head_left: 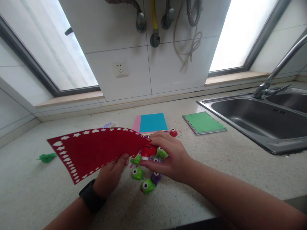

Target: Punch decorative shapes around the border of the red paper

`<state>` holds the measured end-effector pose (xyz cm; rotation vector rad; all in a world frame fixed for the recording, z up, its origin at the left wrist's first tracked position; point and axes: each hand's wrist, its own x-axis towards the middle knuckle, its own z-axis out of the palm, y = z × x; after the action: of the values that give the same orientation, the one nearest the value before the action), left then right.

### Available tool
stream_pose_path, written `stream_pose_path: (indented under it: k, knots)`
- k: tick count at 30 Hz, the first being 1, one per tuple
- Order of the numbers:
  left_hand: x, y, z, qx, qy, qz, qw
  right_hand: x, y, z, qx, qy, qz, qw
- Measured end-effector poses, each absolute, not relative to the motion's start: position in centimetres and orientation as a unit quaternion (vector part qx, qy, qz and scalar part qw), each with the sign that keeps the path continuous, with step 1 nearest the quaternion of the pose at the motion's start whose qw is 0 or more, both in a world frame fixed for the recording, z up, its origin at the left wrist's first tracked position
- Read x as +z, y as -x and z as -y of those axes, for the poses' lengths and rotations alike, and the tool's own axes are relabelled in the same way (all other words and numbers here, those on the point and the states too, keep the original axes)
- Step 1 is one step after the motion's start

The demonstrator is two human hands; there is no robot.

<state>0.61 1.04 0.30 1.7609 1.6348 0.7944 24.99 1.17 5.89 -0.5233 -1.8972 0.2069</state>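
My left hand pinches the lower edge of a red paper sheet whose border is punched with hearts, stars and flowers. It holds the sheet above the counter. A black watch sits on that wrist. My right hand grips a small red craft punch clamped on the sheet's right edge, fingers curled round it. Under both hands lie several small green punches and purple punches on the speckled countertop.
A stack of blue and pink paper lies behind, with another red punch beside it. A green sheet rests near the steel sink at right. A crumpled green scrap lies at left. A wall socket is above.
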Motion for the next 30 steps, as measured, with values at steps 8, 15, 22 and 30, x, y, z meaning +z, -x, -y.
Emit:
stream_pose_path:
  k: [8,15,22,30]
  knots:
    - [0.4,-0.7,-1.0,0.289,-0.676,-0.633,0.244,5.8,-24.8,-1.1,0.032,0.202,0.806,0.555]
    - [0.5,-0.6,-0.8,0.271,-0.661,-0.639,0.286,6.0,-24.6,-1.1,0.138,0.250,0.789,0.545]
    - [0.1,-0.6,-0.9,0.309,-0.677,-0.589,0.315,5.4,-24.5,-1.3,0.278,0.296,0.768,0.495]
    - [-0.4,-0.5,-0.7,0.342,-0.683,-0.541,0.351,4.7,-23.7,-2.0,0.568,0.288,0.636,0.436]
